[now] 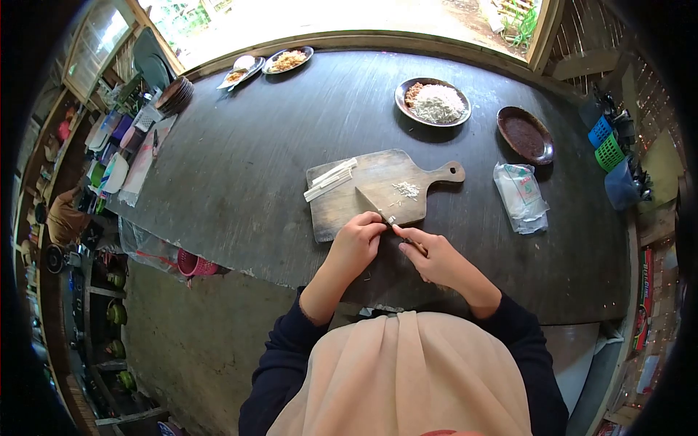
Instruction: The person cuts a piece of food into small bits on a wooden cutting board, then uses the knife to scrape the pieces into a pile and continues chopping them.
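"Strips (331, 179) first, at the left end of the cutting board (333, 215): any hazard there?"

"Minor. Lying loose, with ends close to the board's left edge; could slide onto the counter (240, 167) if bumped by a wrist."

"And the left hand (358, 237)?"

"Drawn in narrow, fingertips bunched beside the knife (371, 203). Cannot tell whether pinching a strip underneath. Worst danger here: a nicked fingertip, from a slipping blade or fingers set too close to it."

"Small white pieces (392, 219) by the blade?"

"Right at the fingertips of both hands, toward the board's near edge. Light and short, so easily flicked off by the blade."

"Chopped bits (406, 190), further right?"

"Beyond the hands, in a loose scatter toward the board's right side. Could be spread or pushed off by a careless sweep of the knife."

"Right hand (435, 259)?"

"Closed around the knife's handle, forefinger stretched toward the blade. Possible twist in the grip, from steering such tiny cuts."

"Board handle (452, 172), past all that?"

"Free of both hands; could swing under an uneven push, for want of a steadying palm. Wrapped packet (520, 196) well apart from the hands, toward the counter's right edge."
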`<state>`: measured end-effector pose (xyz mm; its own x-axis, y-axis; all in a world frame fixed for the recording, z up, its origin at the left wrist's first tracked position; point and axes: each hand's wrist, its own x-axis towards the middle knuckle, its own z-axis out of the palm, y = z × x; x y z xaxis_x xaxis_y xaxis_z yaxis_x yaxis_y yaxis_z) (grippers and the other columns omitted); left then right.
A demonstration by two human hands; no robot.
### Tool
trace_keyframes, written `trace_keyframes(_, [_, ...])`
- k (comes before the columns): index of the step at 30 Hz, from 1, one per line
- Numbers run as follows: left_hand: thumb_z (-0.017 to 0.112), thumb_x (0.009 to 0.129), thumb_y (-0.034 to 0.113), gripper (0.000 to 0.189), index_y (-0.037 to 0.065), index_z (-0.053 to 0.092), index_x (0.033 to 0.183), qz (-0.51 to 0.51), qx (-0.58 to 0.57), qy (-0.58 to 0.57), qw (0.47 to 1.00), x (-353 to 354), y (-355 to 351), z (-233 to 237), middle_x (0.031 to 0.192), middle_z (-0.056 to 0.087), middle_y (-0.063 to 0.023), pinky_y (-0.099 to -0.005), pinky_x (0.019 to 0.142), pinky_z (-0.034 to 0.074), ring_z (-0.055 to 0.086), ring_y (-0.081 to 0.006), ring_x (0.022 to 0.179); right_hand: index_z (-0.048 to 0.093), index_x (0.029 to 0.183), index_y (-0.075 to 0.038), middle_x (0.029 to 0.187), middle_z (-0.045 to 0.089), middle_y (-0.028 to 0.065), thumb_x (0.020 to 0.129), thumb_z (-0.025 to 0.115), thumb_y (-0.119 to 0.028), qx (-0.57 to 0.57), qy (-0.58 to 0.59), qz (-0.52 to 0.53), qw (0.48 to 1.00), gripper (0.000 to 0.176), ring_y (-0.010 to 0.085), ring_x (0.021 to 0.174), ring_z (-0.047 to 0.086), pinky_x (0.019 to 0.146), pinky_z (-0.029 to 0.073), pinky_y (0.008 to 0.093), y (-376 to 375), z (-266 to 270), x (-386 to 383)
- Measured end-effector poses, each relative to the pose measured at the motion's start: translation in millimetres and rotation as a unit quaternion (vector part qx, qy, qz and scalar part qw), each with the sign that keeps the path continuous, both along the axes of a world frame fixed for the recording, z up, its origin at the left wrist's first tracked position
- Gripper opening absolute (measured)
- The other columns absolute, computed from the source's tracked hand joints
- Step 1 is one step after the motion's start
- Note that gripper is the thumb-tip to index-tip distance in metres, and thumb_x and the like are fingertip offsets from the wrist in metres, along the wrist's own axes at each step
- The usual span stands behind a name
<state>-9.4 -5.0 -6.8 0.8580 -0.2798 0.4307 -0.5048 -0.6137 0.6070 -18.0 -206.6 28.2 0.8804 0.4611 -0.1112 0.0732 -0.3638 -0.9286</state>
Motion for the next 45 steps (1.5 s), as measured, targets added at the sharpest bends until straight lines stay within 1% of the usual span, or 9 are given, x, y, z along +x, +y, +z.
trace_keyframes(3, [0.064, 0.077, -0.003, 0.015, -0.002, 0.070, 0.091, -0.008, -0.005, 0.008, 1.000, 0.0, 0.2, 1.8, 0.098, 0.066, -0.0137, -0.0363, 0.078, 0.053, 0.065, -0.0317, 0.089, 0.057, 0.132, -0.008, 0.059, 0.053, 0.0033, 0.097, 0.056, -0.013, -0.015, 0.051, -0.006, 0.999, 0.035, 0.0078, 0.045, 0.048, 0.046, 0.042, 0.0255, -1.0, 4.1, -1.2])
trace_keyframes(12, [0.064, 0.077, -0.003, 0.015, -0.002, 0.069, 0.091, 0.001, 0.000, 0.013, 1.000, -1.1, 0.4, 1.7, 0.099, 0.066, -0.0140, -0.0364, 0.079, 0.053, 0.065, -0.0321, 0.090, 0.057, 0.132, -0.008, 0.059, 0.054, 0.0032, 0.097, 0.057, -0.014, -0.010, 0.035, -0.007, 0.999, 0.035, 0.0076, 0.045, 0.047, 0.046, 0.041, 0.0257, 0.2, 3.7, 0.1])
trace_keyframes(14, [0.064, 0.077, -0.003, 0.015, -0.002, 0.069, 0.091, 0.000, 0.000, 0.010, 1.000, 0.9, 0.7, 3.5, 0.099, 0.066, -0.0141, -0.0364, 0.079, 0.053, 0.065, -0.0322, 0.090, 0.057, 0.133, -0.008, 0.059, 0.053, 0.0032, 0.098, 0.056, -0.015, 0.001, 0.002, -0.011, 1.000, 0.036, 0.0074, 0.046, 0.047, 0.046, 0.041, 0.0258, -0.3, -4.6, -1.9])
trace_keyframes(17, [0.064, 0.077, -0.003, 0.015, -0.002, 0.069, 0.091, -0.005, -0.003, 0.017, 1.000, -3.0, 1.1, 2.0, 0.100, 0.066, -0.0140, -0.0364, 0.079, 0.053, 0.065, -0.0321, 0.090, 0.057, 0.133, -0.008, 0.059, 0.052, 0.0029, 0.098, 0.056, -0.014, -0.012, 0.049, -0.006, 0.999, 0.035, 0.0070, 0.046, 0.046, 0.045, 0.040, 0.0261, 1.0, 4.3, 0.8])
trace_keyframes(28, [0.064, 0.077, -0.003, 0.014, -0.002, 0.069, 0.090, 0.003, -0.006, 0.022, 1.000, -0.8, 1.8, 1.7, 0.098, 0.065, -0.0136, -0.0358, 0.077, 0.053, 0.065, -0.0316, 0.087, 0.056, 0.134, -0.008, 0.059, 0.052, 0.0028, 0.098, 0.055, -0.015, -0.006, 0.027, -0.007, 1.000, 0.036, 0.0069, 0.046, 0.047, 0.046, 0.041, 0.0256, 3.3, 4.1, -2.5])
trace_keyframes(30, [0.064, 0.077, -0.003, 0.014, -0.002, 0.069, 0.090, -0.001, -0.009, 0.002, 1.000, -0.4, 1.4, 0.0, 0.097, 0.065, -0.0135, -0.0356, 0.076, 0.053, 0.065, -0.0315, 0.086, 0.056, 0.133, -0.008, 0.060, 0.053, 0.0025, 0.098, 0.055, -0.015, -0.009, 0.070, -0.005, 0.998, 0.036, 0.0070, 0.046, 0.047, 0.045, 0.041, 0.0257, 1.2, 2.8, 1.1])
trace_keyframes(37, [0.065, 0.077, -0.003, 0.013, -0.002, 0.069, 0.090, -0.001, -0.025, 0.016, 1.000, -1.9, 2.0, -1.7, 0.096, 0.065, -0.0131, -0.0356, 0.075, 0.053, 0.065, -0.0312, 0.085, 0.057, 0.132, -0.008, 0.060, 0.053, 0.0023, 0.098, 0.055, -0.014, 0.000, 0.059, -0.013, 0.998, 0.035, 0.0072, 0.045, 0.048, 0.045, 0.042, 0.0257, 3.1, 4.3, -1.7])
trace_keyframes(39, [0.065, 0.077, -0.003, 0.013, -0.002, 0.069, 0.090, 0.001, -0.018, 0.014, 1.000, -0.6, 2.0, 1.1, 0.096, 0.065, -0.0132, -0.0354, 0.075, 0.053, 0.065, -0.0312, 0.085, 0.057, 0.131, -0.009, 0.067, 0.059, 0.0094, 0.098, 0.056, -0.018, -0.016, 0.076, -0.009, 0.997, 0.034, 0.0104, 0.049, 0.050, 0.052, 0.046, 0.0285, 3.7, 10.5, -0.1])
trace_keyframes(45, [0.065, 0.077, -0.003, 0.013, -0.002, 0.069, 0.090, -0.003, -0.022, 0.014, 1.000, -0.3, 2.3, 0.8, 0.095, 0.065, -0.0133, -0.0352, 0.075, 0.053, 0.065, -0.0309, 0.085, 0.056, 0.133, -0.010, 0.063, 0.056, 0.0072, 0.098, 0.056, -0.018, -0.020, 0.084, 0.001, 0.996, 0.036, 0.0103, 0.048, 0.050, 0.050, 0.046, 0.0284, 2.9, 9.1, 3.0])
